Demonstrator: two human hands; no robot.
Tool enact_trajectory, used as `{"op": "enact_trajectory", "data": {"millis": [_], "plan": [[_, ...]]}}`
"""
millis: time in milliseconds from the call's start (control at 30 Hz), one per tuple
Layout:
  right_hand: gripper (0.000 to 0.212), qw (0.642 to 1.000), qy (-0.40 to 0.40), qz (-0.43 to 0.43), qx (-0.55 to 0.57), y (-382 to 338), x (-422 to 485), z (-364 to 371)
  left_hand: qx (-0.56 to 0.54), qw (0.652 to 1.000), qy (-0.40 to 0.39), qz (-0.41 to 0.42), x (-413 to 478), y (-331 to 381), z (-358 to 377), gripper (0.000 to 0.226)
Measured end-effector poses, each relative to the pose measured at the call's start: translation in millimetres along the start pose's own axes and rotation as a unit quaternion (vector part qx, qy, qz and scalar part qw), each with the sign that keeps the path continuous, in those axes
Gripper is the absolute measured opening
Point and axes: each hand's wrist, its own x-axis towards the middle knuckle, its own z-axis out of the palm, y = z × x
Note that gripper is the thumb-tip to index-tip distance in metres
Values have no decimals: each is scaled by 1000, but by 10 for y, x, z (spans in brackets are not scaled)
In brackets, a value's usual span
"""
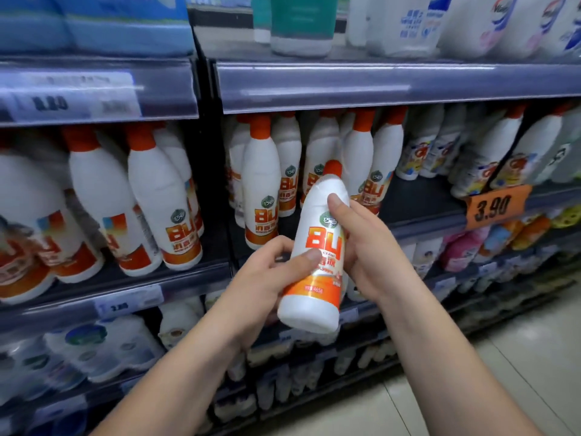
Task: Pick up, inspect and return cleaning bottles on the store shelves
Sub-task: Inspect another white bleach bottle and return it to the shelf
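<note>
The white plastic bottle with orange cap and "84" label (pixel 319 240) tilts between both hands: the left hand (pixel 270 278) curls round its lower body, the right hand (pixel 367 247) grips its upper part, thumb in front.

Held bottle (pixel 320 243) is centre, in front of the mid shelf (pixel 418 202), tilted w/ cap up & away; left hand (pixel 267 275) grips its lower left side, right hand (pixel 367 247) its right side, thumb on the front. Behind it a row of bottles (pixel 261 180) stands on the mid shelf, w/ more bottles (pixel 151 196) in the bay to the left & other bottles (pixel 471 158) to the right, above a price sign (pixel 496 207) on the shelf edge. Jugs (pixel 402 23) stand on the top shelf (pixel 377 86), packs (pixel 103 347) on the shelf below left, floor (pixel 518 357) bottom right.
</note>
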Motion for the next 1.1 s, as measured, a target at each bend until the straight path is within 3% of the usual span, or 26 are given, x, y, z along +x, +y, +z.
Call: {"op": "enact_trajectory", "data": {"millis": [100, 267, 333, 500, 700, 800, 900, 1100], "plan": [[49, 999, -17, 13, 32, -8, 1, -50, -25, 1000, 7, -14, 9, 17, 24, 71], [48, 997, -40, 50, 53, -46, 32, -247, -170, 981, -44, -80, 67, 44, 171, 63], [46, 996, -44, 59, 51, -45, 62, -332, -171, 981, -48, -82, 116, 29, 226, 63], [42, 996, -76, 49, 26, -91, 138, -528, -86, 996, 9, -32, 223, -107, 389, 59], [37, 978, -123, -39, -167, -148, 125, -583, -17, 988, 116, 102, 349, -279, 556, 45], [40, 965, -108, -99, -216, -219, 186, -551, 89, 966, 171, 174, 434, -270, 542, 53], [38, 958, -87, -115, -249, -258, 298, -489, 224, 923, 241, 203, 529, -193, 475, 50], [43, 952, -51, -141, -268, -212, 531, -354, 251, 875, 331, 251, 725, -103, 477, 43]]}}
